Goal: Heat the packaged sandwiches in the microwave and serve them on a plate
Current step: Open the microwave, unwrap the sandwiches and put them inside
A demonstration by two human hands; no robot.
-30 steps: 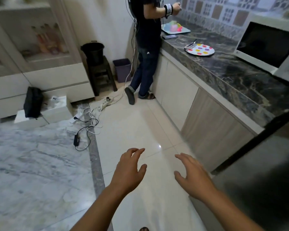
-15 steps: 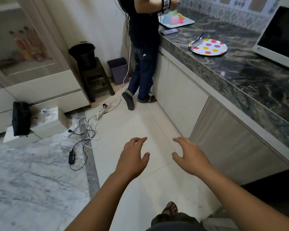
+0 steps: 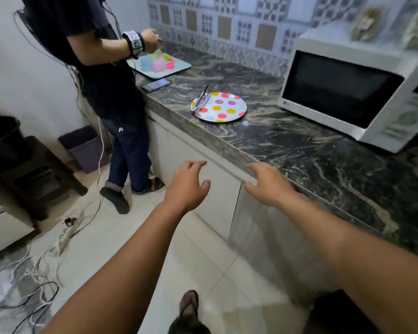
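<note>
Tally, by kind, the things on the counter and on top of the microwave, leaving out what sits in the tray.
Microwave: 1
Spotted plate: 1
Tongs: 1
Phone: 1
Tray: 1
Packages on the microwave: 2
Total: 7

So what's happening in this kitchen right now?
The person wearing the camera reaches both empty hands, left hand and right hand, toward the marble counter. A spotted plate with tongs on it sits beside the closed microwave. A second person is busy at a tray of colourful cups.
</note>
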